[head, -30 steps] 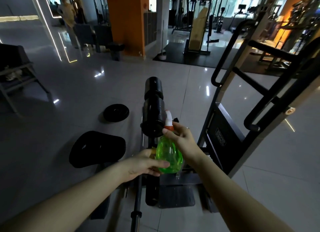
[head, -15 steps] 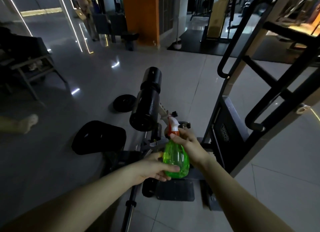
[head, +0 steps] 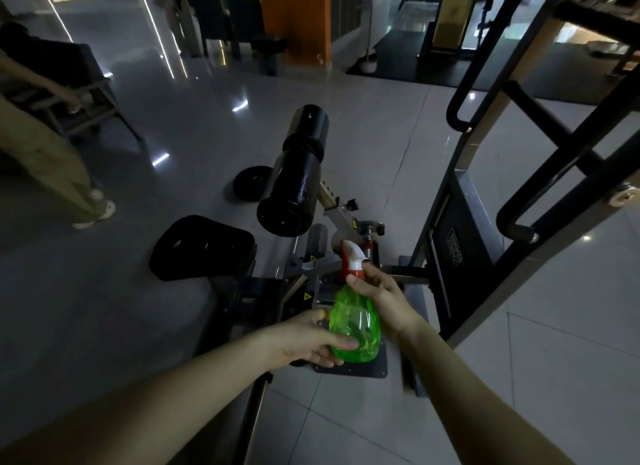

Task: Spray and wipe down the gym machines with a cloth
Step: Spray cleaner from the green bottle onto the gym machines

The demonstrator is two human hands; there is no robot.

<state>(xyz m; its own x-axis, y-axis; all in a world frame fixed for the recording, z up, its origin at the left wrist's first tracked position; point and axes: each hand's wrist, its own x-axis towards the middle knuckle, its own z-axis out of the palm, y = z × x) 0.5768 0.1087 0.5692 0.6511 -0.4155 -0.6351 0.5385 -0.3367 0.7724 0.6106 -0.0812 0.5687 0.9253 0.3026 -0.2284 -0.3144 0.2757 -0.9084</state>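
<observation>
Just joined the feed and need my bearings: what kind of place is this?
Most likely a gym: a black roller pad, a weight plate lying on the tiled floor, and a black-handled machine frame on the right.

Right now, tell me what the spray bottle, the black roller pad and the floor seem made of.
Spray bottle: translucent green plastic, glossy; light shows through it. Roller pad: probably vinyl over padding, black with a smooth dull sheen. Floor: polished tile, given grout lines and mirror-like reflections.
</observation>
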